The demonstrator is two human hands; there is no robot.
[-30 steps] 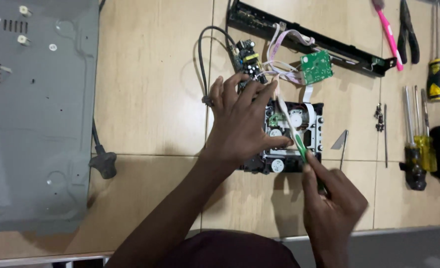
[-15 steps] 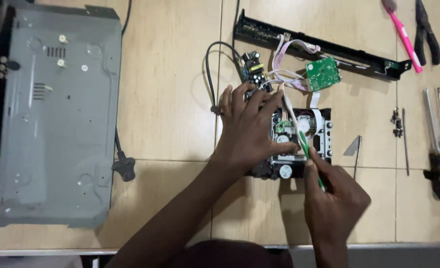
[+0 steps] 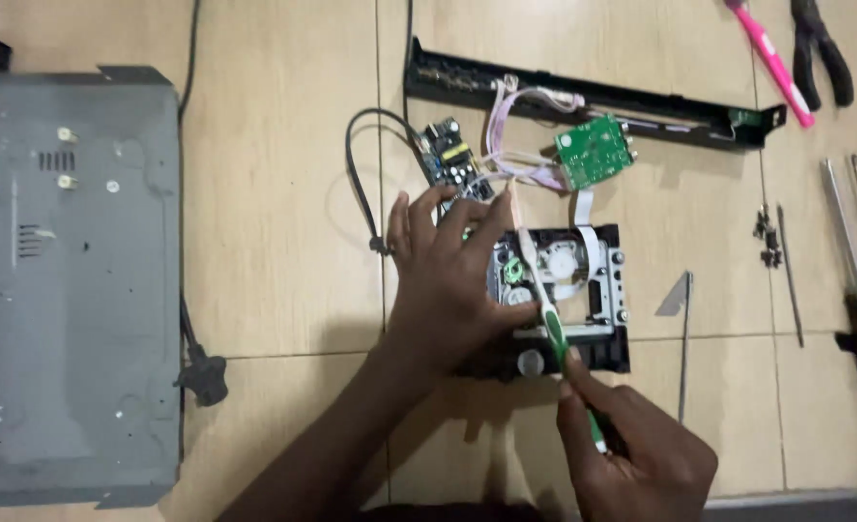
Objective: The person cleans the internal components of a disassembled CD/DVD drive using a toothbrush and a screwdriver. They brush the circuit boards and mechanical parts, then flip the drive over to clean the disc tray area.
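Now | L hand [image 3: 452,280] flat, open on disc drive [image 3: 568,290] | R hand [image 3: 641,464] below drive, grips toothbrush [image 3: 544,304]

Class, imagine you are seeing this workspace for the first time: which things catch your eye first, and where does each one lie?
At centre, the left hand presses on a black disc drive mechanism while the right hand holds a green and white toothbrush over it. A grey metal casing fills the left side of the tiled floor. A small green circuit board lies just above the mechanism.
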